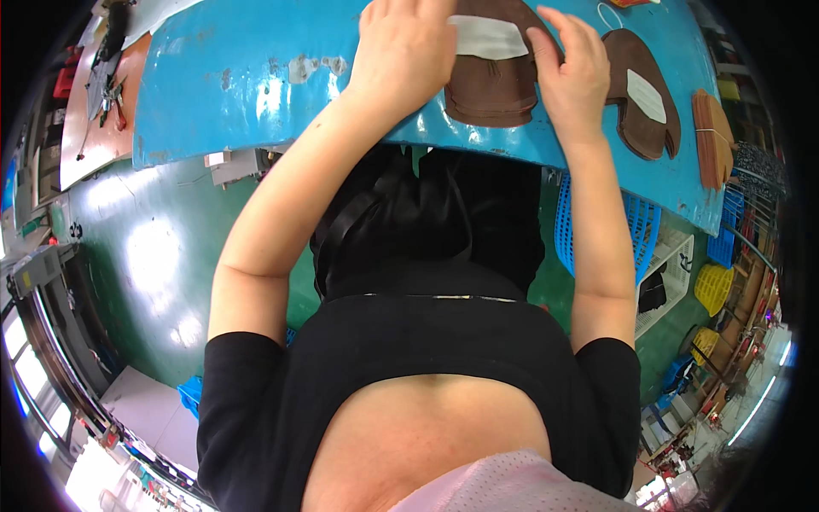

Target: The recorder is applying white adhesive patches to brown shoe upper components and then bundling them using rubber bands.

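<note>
A stack of dark brown, leather-like cut pieces (490,98) lies on the blue-covered table in front of me, with a white strip (490,37) across its upper part. At the stack's left edge is my left hand (405,51), back upward; its fingers run out of the top of the picture, so their grip is hidden. On the right side of the stack, my right hand (576,68) is open, thumb and fingers apart, thumb close to the strip's end. Whether either hand presses on the pieces I cannot tell.
Right of my right hand lies another brown pile (644,128) with a white label (647,96). A banded bundle of tan pieces (710,141) sits at the table's right end. Below the table edge stand a blue basket (636,226) and a white crate (678,273).
</note>
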The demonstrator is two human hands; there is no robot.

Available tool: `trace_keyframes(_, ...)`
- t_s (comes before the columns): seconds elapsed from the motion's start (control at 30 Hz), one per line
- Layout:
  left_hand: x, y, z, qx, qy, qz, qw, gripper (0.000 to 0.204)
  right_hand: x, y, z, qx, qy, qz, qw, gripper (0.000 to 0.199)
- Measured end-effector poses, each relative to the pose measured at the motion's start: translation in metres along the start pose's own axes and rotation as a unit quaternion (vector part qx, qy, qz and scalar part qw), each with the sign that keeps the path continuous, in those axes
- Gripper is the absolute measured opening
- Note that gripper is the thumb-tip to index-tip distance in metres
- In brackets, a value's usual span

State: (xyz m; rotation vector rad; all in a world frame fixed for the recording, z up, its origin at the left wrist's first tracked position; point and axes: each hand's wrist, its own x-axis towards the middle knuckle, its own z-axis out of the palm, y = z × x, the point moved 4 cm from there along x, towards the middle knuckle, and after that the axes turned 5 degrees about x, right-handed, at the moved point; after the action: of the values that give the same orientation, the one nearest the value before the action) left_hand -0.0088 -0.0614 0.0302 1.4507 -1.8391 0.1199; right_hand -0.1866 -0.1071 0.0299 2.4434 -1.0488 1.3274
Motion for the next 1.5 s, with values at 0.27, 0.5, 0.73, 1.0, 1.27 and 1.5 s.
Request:
trace_keyframes(0.27, -0.02, -0.01, -0.003, 0.114, -0.225, 0.151, 0.956, 0.078, -0.01, -0.027, 0.007, -0.053, -0.425, 0.024, 0.903, 0.064)
trace_keyframes(0.5, -0.022, -0.001, -0.007, 0.11, -0.245, 0.201, 0.942, 0.085, -0.022, -0.031, -0.002, -0.075, -0.403, -0.027, 0.912, 0.07)
trace_keyframes(0.73, -0.022, -0.009, -0.016, 0.064, -0.288, 0.202, 0.934, 0.079, -0.017, -0.03, -0.012, -0.109, -0.297, -0.141, 0.938, 0.039)
trace_keyframes(1.0, -0.029, -0.02, -0.022, 0.179, -0.256, 0.141, 0.939, 0.083, -0.013, 0.002, -0.007, 0.032, -0.139, 0.07, 0.987, 0.031)
trace_keyframes(1.27, -0.021, 0.013, 0.021, 0.101, -0.216, 0.141, 0.961, 0.085, -0.009, 0.001, 0.019, -0.162, -0.133, 0.124, 0.97, 0.03)
trace_keyframes(1.5, -0.021, 0.017, 0.018, 0.124, -0.255, 0.112, 0.952, 0.084, -0.01, 0.004, 0.023, -0.083, -0.115, 0.249, 0.958, 0.036)
